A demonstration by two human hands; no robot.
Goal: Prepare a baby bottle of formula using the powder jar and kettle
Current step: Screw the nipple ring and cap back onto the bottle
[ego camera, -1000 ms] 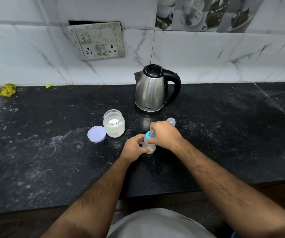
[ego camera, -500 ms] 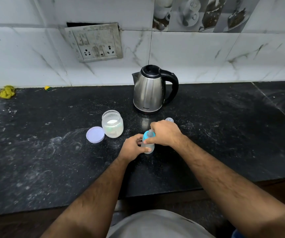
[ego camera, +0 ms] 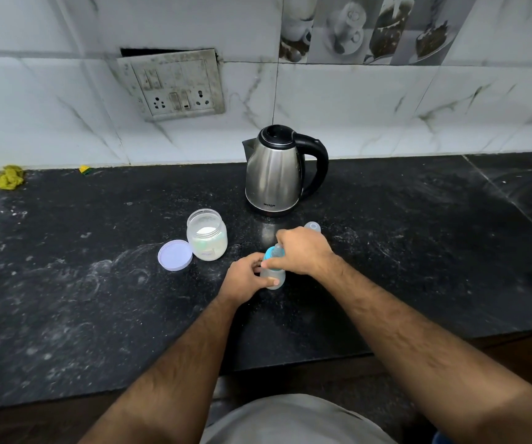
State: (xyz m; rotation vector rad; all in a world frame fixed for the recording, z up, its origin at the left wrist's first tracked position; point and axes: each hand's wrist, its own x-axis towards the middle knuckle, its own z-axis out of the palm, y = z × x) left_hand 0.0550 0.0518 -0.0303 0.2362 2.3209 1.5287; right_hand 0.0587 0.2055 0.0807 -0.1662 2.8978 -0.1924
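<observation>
Black stone counter (ego camera: 66, 299), kettle (ego camera: 272, 174) far, open powder jar (ego camera: 207, 235) left: left hand (ego camera: 247, 280) clasps the baby bottle (ego camera: 273, 278) steady near the edge — right hand (ego camera: 303, 249) pinches its blue collar (ego camera: 270, 253), seemingly to twist it.

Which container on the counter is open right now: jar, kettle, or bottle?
The powder jar: its purple lid lies beside it. The kettle is lidded; the bottle wears its blue collar.

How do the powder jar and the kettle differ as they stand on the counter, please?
The powder jar is clear plastic, open, its lid beside it; the kettle is steel, its black lid shut. The jar is squat and handleless; the kettle taller, handled. Both stand upright, untouched.
</observation>
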